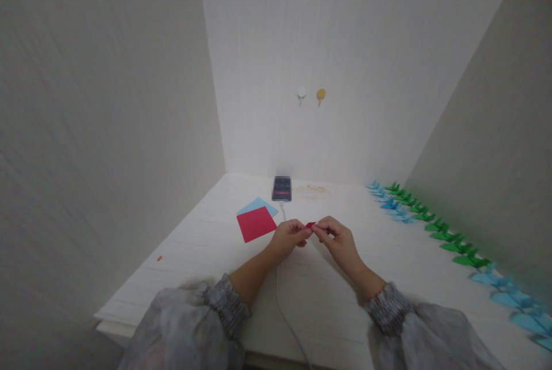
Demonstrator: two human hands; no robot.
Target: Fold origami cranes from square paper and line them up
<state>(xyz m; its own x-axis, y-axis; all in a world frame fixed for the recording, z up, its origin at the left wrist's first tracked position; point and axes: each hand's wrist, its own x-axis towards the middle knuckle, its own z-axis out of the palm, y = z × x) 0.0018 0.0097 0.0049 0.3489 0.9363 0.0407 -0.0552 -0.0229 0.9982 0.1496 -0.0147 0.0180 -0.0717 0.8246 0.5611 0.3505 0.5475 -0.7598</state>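
My left hand (290, 237) and my right hand (335, 239) meet above the middle of the white table (194, 255). Both pinch a small folded piece of red paper (310, 225) between their fingertips. The fingers of each hand are curled in and closed on the paper. Most of the paper is hidden by the fingers. A red square sheet (256, 223) lies flat just left of my left hand, on top of a light blue sheet (257, 205).
A phone (282, 188) lies at the back with a grey cable (280, 301) running toward me. A row of folded green (435, 226) and blue paper figures (513, 301) lines the right side. Two wall hooks (310, 94) hang ahead. Walls close in on three sides.
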